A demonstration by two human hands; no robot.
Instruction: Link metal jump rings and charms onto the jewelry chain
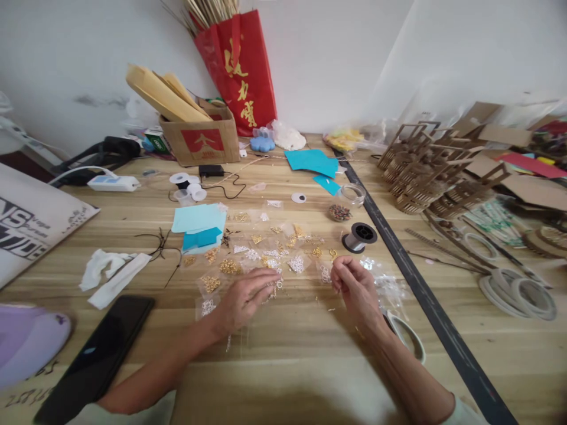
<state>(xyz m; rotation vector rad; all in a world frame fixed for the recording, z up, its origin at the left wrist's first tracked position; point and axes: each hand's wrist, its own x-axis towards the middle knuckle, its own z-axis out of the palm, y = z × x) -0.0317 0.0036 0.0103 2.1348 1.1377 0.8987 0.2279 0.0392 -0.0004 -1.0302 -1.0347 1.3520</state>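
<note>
My left hand (245,298) hovers low over the near side of the spread of jewellery findings, its fingers held together with the thumb underneath. At its fingertips are a small silver ring (279,283) and bits of chain; whether they are gripped or lie on the table is unclear. Thumb and forefinger of my right hand (354,289) are pinched together, and anything between them is too small to make out. Just beyond those fingertips shows a gold clasp (333,254). Small bags of gold findings (230,266) and silver findings (296,263) lie between and beyond the hands.
A wire spool (359,237) and a dish of beads (339,212) stand beyond my right hand. Scissors (410,336) lie under the right forearm. A black phone (95,360) is at left; wooden baskets (425,171) stand right. A dark strip (416,283) crosses the table.
</note>
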